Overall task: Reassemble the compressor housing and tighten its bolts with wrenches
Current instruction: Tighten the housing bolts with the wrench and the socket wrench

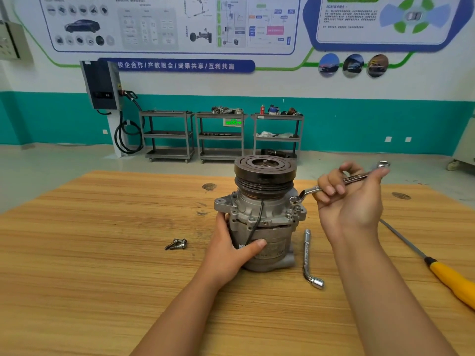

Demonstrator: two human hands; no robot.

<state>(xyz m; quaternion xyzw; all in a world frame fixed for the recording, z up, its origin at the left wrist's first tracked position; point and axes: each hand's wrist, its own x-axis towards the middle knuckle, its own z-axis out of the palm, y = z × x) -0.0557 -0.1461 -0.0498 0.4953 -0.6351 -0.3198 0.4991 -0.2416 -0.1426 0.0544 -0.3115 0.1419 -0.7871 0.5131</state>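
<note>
Compressor [262, 217] upright at frame centre on desk [102, 253] — your left hand [231, 249] grips its body; your right hand [352, 199] pinches ring wrench [334, 185], lower ring at flange bolt [297, 208].

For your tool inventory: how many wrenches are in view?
2: a ring wrench in the right hand; a bent socket wrench on the table beside the compressor. Distant carts are too blurred.

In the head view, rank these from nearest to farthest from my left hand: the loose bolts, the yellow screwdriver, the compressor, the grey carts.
1. Compressor, gripped by the left hand.
2. Loose bolts, just to the hand's left.
3. Yellow screwdriver, at the far right.
4. Grey carts, across the room.
</note>
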